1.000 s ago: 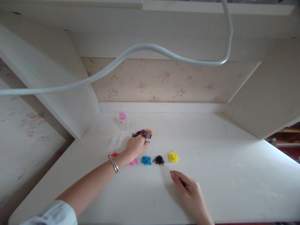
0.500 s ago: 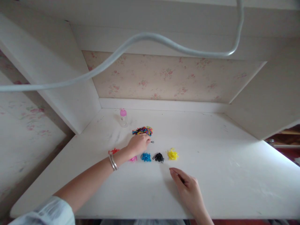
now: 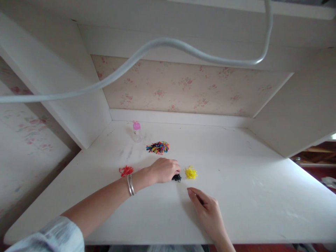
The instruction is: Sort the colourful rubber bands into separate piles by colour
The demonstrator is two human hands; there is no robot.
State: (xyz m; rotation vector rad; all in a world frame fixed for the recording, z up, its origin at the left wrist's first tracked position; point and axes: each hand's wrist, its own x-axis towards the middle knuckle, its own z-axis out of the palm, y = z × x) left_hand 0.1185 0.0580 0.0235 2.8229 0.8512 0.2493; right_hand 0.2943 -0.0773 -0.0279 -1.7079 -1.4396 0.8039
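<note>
A mixed pile of small coloured rubber bands (image 3: pixel 158 147) lies on the white desk (image 3: pixel 236 182). Nearer me sit small sorted heaps: red (image 3: pixel 126 170), black (image 3: pixel 176 177) and yellow (image 3: pixel 190 173). My left hand (image 3: pixel 165 170), with a silver bangle on the wrist, rests curled over the row, its fingertips at the black heap; it hides the pink and blue heaps. What its fingers hold is hidden. My right hand (image 3: pixel 206 210) lies on the desk below the yellow heap, fingers loosely bent, nothing seen in it.
A small clear bottle with a pink cap (image 3: pixel 136 131) stands at the back left. A white cable (image 3: pixel 157 45) hangs across the top of the view. Desk side walls rise at left and right, with floral wallpaper behind.
My left hand has moved from the mixed pile down and right to the black heap, now covering the pink and blue heaps. My right hand has barely moved.
</note>
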